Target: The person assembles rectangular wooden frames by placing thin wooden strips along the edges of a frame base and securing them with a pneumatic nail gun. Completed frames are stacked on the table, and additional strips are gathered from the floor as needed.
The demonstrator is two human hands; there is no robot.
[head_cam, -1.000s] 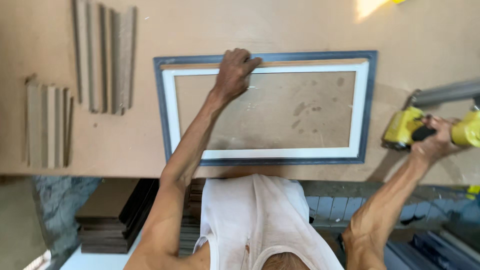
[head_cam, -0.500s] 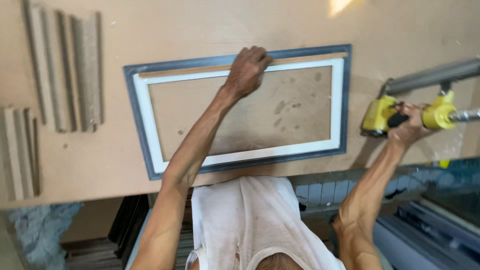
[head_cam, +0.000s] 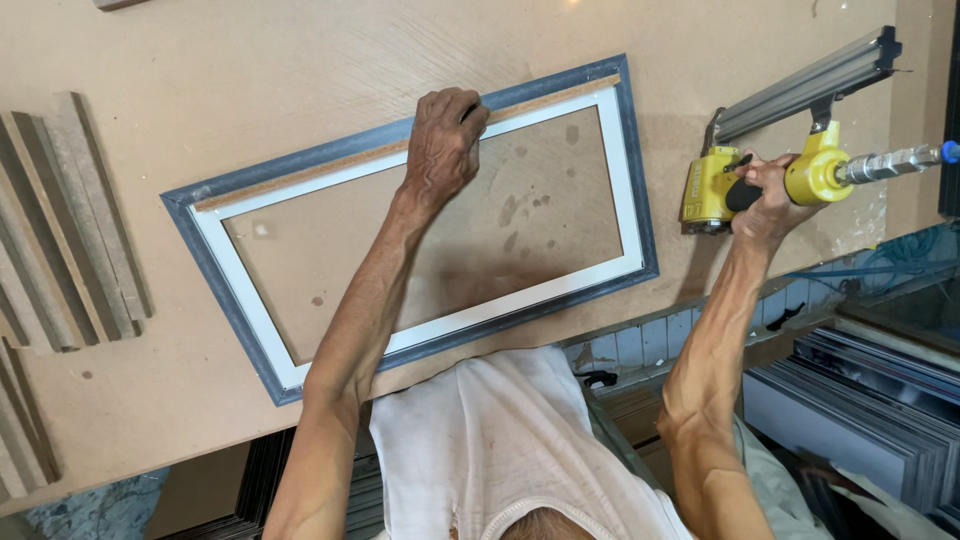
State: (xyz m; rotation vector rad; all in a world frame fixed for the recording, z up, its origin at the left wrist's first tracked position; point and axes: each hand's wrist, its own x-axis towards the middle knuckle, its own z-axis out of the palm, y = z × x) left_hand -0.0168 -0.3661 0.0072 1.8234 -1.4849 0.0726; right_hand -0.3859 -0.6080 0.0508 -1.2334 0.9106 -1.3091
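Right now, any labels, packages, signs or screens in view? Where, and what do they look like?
Label: one small dark sticker with tiny pale markings, on the side of the yellow nail gun that the right hand grips, at the right of the workbench; roughly rectangular.
Packages, signs, screens: none visible.
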